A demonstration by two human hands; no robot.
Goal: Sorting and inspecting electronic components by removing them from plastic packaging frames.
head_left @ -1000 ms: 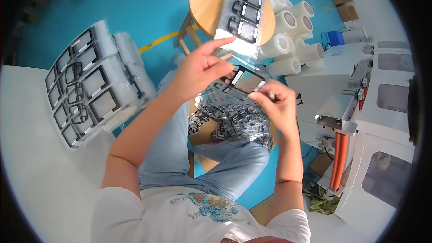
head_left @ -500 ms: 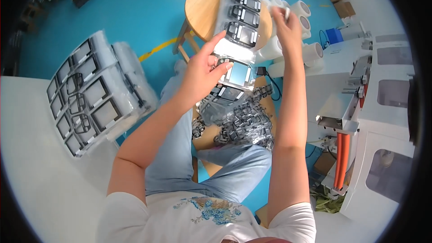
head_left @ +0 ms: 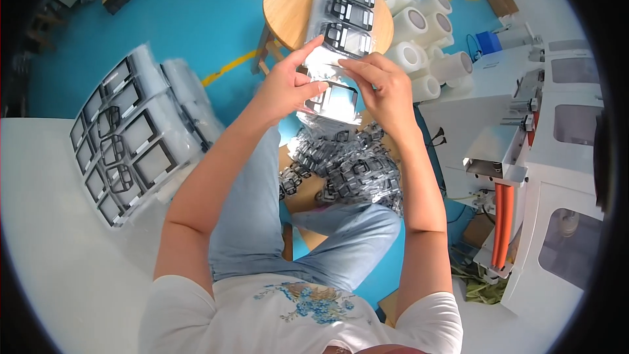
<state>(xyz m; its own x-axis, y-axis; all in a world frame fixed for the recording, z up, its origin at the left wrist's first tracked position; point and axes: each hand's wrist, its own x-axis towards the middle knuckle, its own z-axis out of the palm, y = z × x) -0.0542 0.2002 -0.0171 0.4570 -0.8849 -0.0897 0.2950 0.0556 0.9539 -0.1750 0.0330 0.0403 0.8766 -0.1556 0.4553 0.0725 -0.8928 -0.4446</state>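
Strip (head_left: 326, 58): It lies on the round stool (head_left: 282, 0), and its near end pokes out past the rim toward us, maybe so we can reach it.
Near frame (head_left: 342, 100): This black frame is on that poking-out end, with no stool under it.
Left hand (head_left: 278, 95): We pinch the strip's left side, thumb on top by the near frame, pointing finger stretched up. We think this stops it sagging.
Right hand (head_left: 390, 88): Thumb and fingertips come close together over the shiny part. We cannot tell if they hold anything.
Far frames (head_left: 352, 16): Three sit in a row on the strip, so the stool seems to bear their weight.
Pile (head_left: 363, 177): Small frames are heaped below our hands, likely to be close by.
Stack (head_left: 134, 132): Sheets with square frames sit at our left, by the white tabletop (head_left: 39, 177).
Rolls (head_left: 413, 23): White ones are bunched beyond our right hand.
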